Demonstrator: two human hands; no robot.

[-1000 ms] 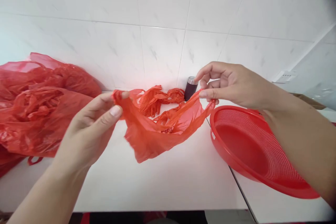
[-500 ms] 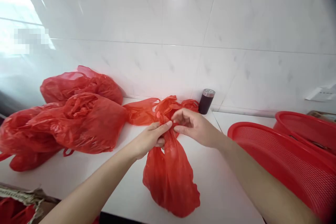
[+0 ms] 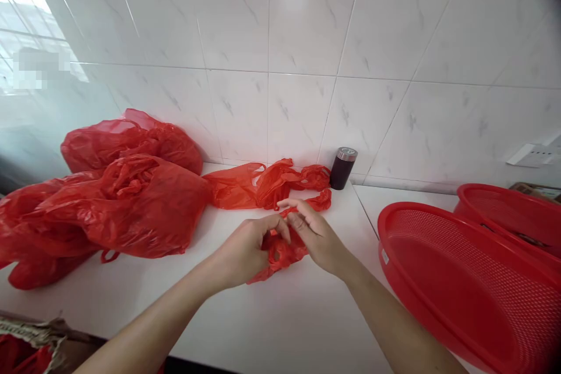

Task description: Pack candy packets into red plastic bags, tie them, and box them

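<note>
A thin red plastic bag (image 3: 280,252) is bunched into a small wad between my two hands above the white counter (image 3: 272,321). My left hand (image 3: 245,251) curls round its left side with fingers bent over it. On the wad's right, my right hand (image 3: 316,236) presses against it with fingers close together. Most of the bag is hidden inside my hands. Behind my hands, loose red bags (image 3: 272,182) lie by the wall.
A big heap of red plastic bags (image 3: 114,204) fills the counter's left. A dark cylindrical jar (image 3: 343,168) stands by the tiled wall. Two red mesh baskets (image 3: 460,286) sit at the right. A cardboard box edge (image 3: 30,330) shows at the lower left.
The bag was stretched wide between my hands, then hung long from them. Now my hands have come together and crumpled it into a small wad.
</note>
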